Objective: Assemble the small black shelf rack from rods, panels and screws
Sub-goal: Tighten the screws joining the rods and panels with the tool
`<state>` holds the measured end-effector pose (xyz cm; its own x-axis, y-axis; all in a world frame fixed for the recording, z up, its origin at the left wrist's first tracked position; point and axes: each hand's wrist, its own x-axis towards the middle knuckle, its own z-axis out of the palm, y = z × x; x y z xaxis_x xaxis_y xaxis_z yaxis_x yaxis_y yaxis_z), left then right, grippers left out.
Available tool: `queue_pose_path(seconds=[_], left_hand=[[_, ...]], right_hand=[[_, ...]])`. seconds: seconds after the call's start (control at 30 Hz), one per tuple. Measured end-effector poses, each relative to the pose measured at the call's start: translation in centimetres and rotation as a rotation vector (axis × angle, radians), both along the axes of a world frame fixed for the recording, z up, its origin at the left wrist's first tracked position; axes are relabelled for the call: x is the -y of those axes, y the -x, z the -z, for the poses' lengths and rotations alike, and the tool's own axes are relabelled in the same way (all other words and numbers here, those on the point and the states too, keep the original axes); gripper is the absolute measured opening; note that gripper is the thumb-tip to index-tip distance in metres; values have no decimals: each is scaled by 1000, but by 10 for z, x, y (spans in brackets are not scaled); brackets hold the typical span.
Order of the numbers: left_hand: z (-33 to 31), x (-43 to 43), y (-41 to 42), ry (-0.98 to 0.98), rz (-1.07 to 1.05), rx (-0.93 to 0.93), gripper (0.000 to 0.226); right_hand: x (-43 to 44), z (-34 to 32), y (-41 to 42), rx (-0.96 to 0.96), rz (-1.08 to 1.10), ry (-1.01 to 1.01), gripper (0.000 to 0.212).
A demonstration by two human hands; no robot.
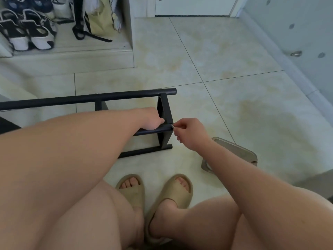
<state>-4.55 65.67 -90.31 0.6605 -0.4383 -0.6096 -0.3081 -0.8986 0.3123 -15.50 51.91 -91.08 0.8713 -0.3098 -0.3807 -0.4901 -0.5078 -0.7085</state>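
The small black shelf rack (164,109) lies on its side on the tiled floor in front of me, with a long top rod (90,99), a black end panel and a lower rod (146,150). My left hand (153,120) grips the middle rod close to the end panel. My right hand (189,131) pinches a small silvery piece (173,126), a screw or a small tool, against the end of that middle rod. My left forearm hides most of the middle rod.
My feet in tan slippers (155,192) stand just below the rack. A grey slipper (236,152) lies to the right under my right forearm. A shoe cabinet with sneakers (27,31) and a bag (100,17) stands at the upper left. A wall runs along the right.
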Motion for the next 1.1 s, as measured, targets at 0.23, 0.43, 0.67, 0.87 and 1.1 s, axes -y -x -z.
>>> queue_pose_path(seconds=[0.23, 0.43, 0.67, 0.87, 1.1], left_hand=[[17, 29, -9, 56, -123, -96, 34], [16, 28, -10, 114, -201, -231, 31], [22, 28, -9, 192, -350, -271, 32], [30, 27, -11, 229, -406, -338, 35], [29, 26, -8, 238, -451, -431, 35]], right_hand=[[6, 13, 3, -52, 23, 45, 14], [8, 19, 2, -20, 9, 40, 13], [2, 14, -3, -12, 23, 73, 8], [-3, 10, -2, -21, 32, 98, 8], [-15, 10, -7, 18, -167, 368, 14]])
